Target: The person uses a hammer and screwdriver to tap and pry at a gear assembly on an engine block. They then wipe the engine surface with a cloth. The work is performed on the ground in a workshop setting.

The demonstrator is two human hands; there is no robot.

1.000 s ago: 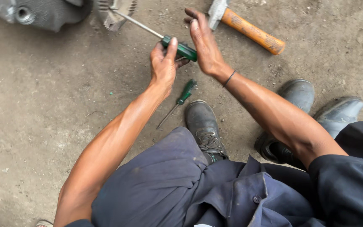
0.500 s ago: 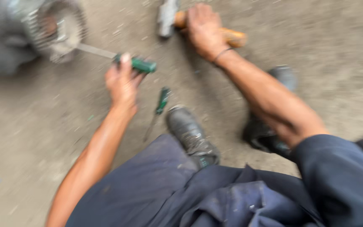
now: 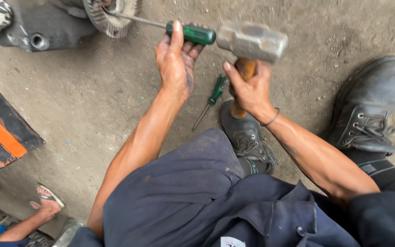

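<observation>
gripping a green-handled screwdriver (image 3: 190, 33), the left hand (image 3: 175, 61) is clamped shut on the handle, its shaft running up-left into a toothed metal part (image 3: 108, 18) on the ground. the right hand (image 3: 251, 89) is closed tight on the orange handle of a hammer (image 3: 251, 42), whose steel head sits just beside the butt of the screwdriver. a second, smaller green screwdriver (image 3: 215, 93) lies on the dirty concrete floor (image 3: 92, 100) between the hands, near a black boot (image 3: 248, 135). another black boot (image 3: 371, 105) is to the right, and an orange and black object (image 3: 1, 128) is at the left. half a second ago the hammer lay on the floor under the right hand; now it is raised to the screwdriver.
</observation>
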